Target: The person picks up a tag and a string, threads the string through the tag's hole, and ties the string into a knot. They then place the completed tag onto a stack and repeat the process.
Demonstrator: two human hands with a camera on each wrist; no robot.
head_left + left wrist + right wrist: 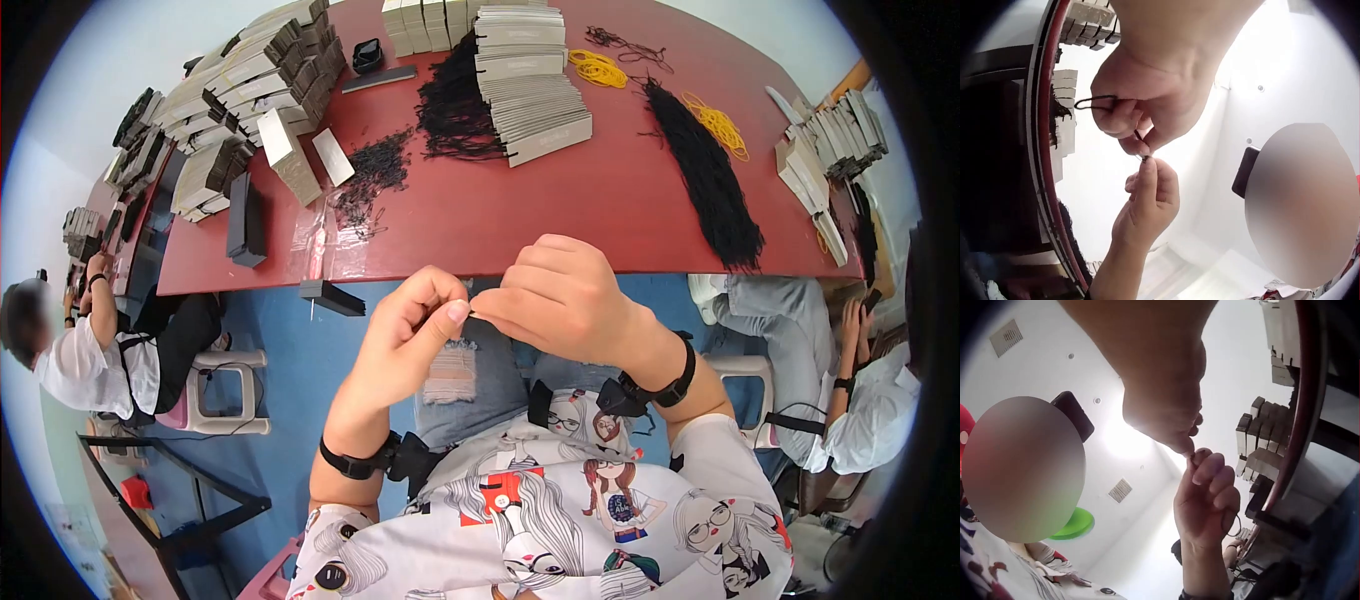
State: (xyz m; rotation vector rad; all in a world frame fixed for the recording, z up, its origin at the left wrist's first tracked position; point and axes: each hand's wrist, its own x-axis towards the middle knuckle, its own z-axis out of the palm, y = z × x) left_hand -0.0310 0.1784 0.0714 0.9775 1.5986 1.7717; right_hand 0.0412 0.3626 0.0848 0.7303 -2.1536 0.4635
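Both hands meet in front of the table edge in the head view, fingertip to fingertip. My left hand (405,340) has its fingers curled around a thin black cord (1077,105), whose loop sticks out past the back fingers in the left wrist view. Between thumb and forefinger it pinches the cord's end. My right hand (570,300) pinches at the same spot, its fingertips right against the left thumb tip. In the right wrist view the left hand (1204,506) is below the right hand (1169,419). The small joint between the fingertips is mostly hidden.
On the red table (450,230) lie a heap of small black pieces (372,180), stacked pale cards (535,90) with black cords, a long black cord bundle (705,175) and yellow cords (598,68). Card stacks (260,85) stand at left. People sit on both sides.
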